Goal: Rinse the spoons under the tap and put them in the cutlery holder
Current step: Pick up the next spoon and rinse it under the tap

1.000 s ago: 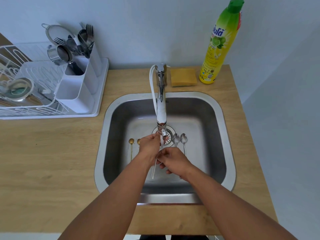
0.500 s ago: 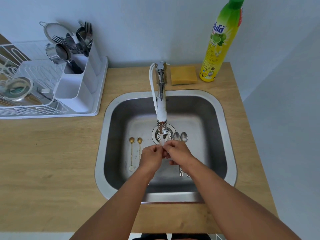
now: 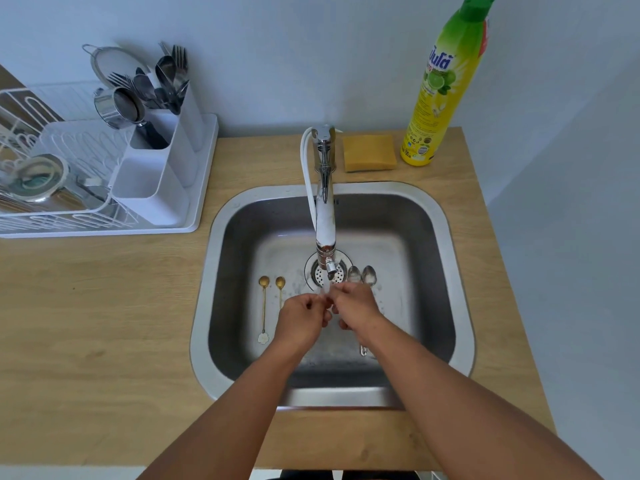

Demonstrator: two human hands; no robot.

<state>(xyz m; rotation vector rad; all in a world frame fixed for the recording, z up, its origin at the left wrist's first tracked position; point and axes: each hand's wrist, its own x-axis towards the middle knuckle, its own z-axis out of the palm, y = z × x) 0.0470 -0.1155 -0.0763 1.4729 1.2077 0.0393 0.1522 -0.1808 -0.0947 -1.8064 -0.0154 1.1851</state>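
- My left hand [image 3: 302, 317] and right hand [image 3: 356, 306] meet under the tap [image 3: 325, 216], over the middle of the sink [image 3: 446, 271]. Fingers of both are curled in and pinch something pale and blurred between them; it looks like a spoon in the running water, but I cannot make it out clearly.
- On the sink floor, toward its left wall, lie two gold spoons [image 3: 264, 306] side by side, bowls pointing to the back. The left one ends in a small white flower shape; the lower part of the right one is hidden by my left hand.
- Just right of the drain [image 3: 341, 271] lie two silver spoons [image 3: 369, 274], bowls touching or nearly so. My right hand covers most of their handles, and one handle tip shows below my wrist.
- The white cutlery holder [image 3: 156, 188] stands at the right end of the dish rack [image 3: 104, 230], at the back left of the tabletop [image 3: 104, 306]. Its back compartment holds forks and spoons standing upright. The middle one holds a dark-handled tool and a small steel cup. The front one looks empty.
- The rack itself carries a strainer at the back and a lidded glass piece on the left.
- A yellow sponge [image 3: 369, 152] lies behind the sink at the back edge, and a tall yellow soap bottle [image 3: 440, 91] with a green top stands just beside it to the right.
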